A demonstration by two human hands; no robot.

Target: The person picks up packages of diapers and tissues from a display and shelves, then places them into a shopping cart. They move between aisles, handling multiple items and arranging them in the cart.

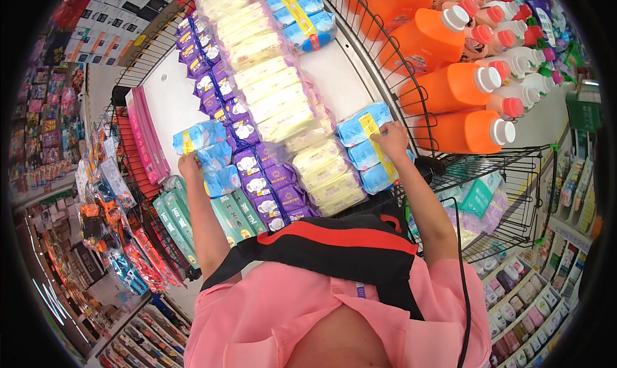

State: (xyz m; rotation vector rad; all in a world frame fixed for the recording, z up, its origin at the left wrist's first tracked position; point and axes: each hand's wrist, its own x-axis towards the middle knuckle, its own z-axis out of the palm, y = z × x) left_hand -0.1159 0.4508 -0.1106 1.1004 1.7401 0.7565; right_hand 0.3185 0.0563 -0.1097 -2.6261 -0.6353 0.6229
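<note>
My left hand (191, 164) grips the left edge of a blue multipack of soft packets (214, 156) with a yellow strip, over green boxes at the shelf's front. My right hand (393, 139) rests on another blue multipack (361, 132), its fingers at the yellow band; whether they close on it I cannot tell. Between the hands are rows of purple packets with elephant pictures (270, 185) and pale yellow packets (330, 175) in clear wrap. A further blue multipack (301, 16) lies farther back on the white shelf.
Wire dividers (405, 64) flank the shelf. Orange bottles with white caps (453, 132) stand right of it. Pink boxes (147, 137) and green boxes (176, 223) are at the left. A black wire shopping cart (523, 185) holding packets is close on my right. Hanging packaged goods (103, 190) line the left.
</note>
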